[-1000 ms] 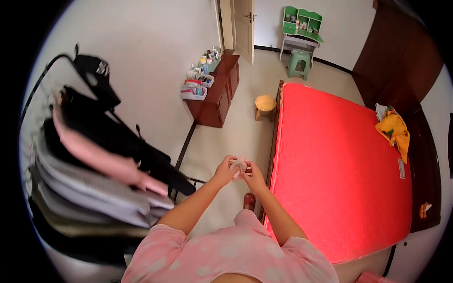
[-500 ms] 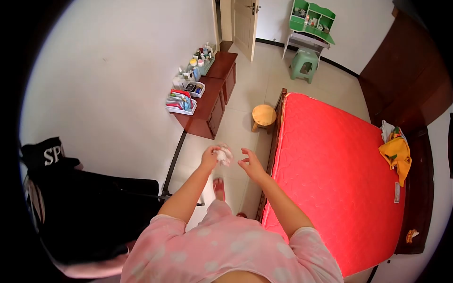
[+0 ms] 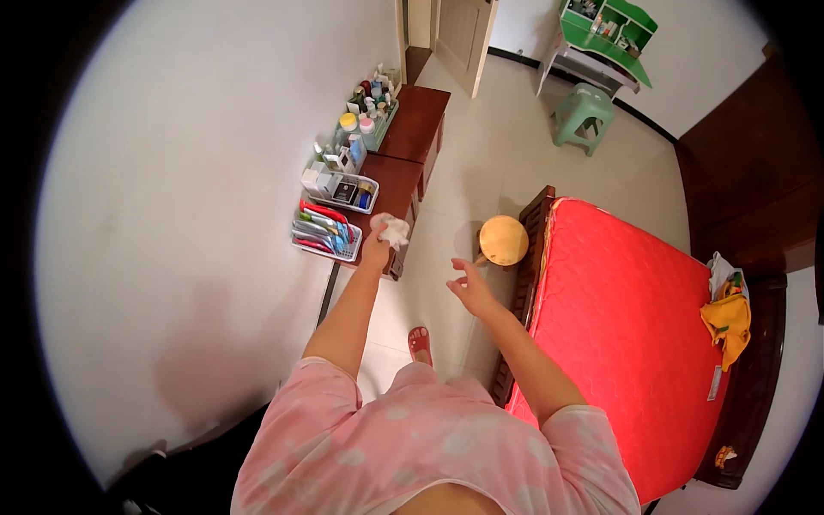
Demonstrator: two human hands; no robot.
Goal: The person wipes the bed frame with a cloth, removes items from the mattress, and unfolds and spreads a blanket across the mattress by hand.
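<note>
A crumpled white cloth or tissue (image 3: 394,230) is held in my left hand (image 3: 376,251), in front of the near end of the low brown cabinet (image 3: 390,178). Whether it is fabric or paper I cannot make out. Just left of that hand, on the cabinet, stands a white basket (image 3: 350,251) of upright colourful packets. My right hand (image 3: 474,290) hovers with its fingers apart and nothing in them. A round wooden stool (image 3: 503,240) is the closest thing to it, just beyond.
More trays of bottles and jars (image 3: 369,120) line the cabinet along the wall. To the right lies a bed with a red mattress (image 3: 618,335). A green plastic stool (image 3: 584,118) and a green desk (image 3: 605,43) stand at the far end, near a door (image 3: 462,39).
I have moved forward, so the cabinet and wooden stool appear nearer. My left hand, still holding the white cloth or tissue, now reaches toward the cabinet. The black clothing has mostly left view.
</note>
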